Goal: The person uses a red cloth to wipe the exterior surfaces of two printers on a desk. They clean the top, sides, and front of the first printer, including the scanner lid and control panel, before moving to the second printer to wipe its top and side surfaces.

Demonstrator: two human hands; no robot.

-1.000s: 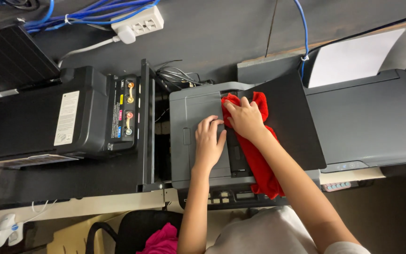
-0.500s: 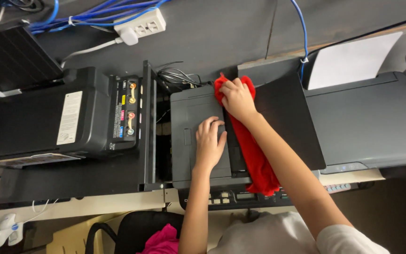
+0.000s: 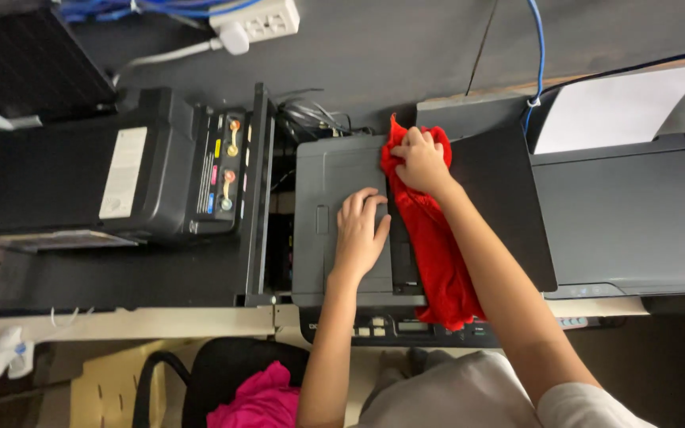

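A grey printer [image 3: 323, 246] stands in the middle of the desk. My left hand [image 3: 360, 233] lies flat on its lid, fingers spread, holding nothing. My right hand [image 3: 422, 161] presses a red cloth [image 3: 431, 246] against the printer's far top edge. The cloth trails down along the lid's right side toward the control panel [image 3: 386, 329] at the front. A black flap [image 3: 509, 206] lies just right of the cloth.
A black printer with ink tanks [image 3: 120, 174] stands at the left. Another dark printer [image 3: 636, 214] with a white sheet [image 3: 616, 107] sits at the right. A white power strip [image 3: 259, 24] and blue cables [image 3: 537, 55] lie behind. A chair with pink fabric [image 3: 259, 400] is below.
My right hand slid the red cloth from the lid's middle up to the printer's far edge. My left hand stayed flat on the lid.
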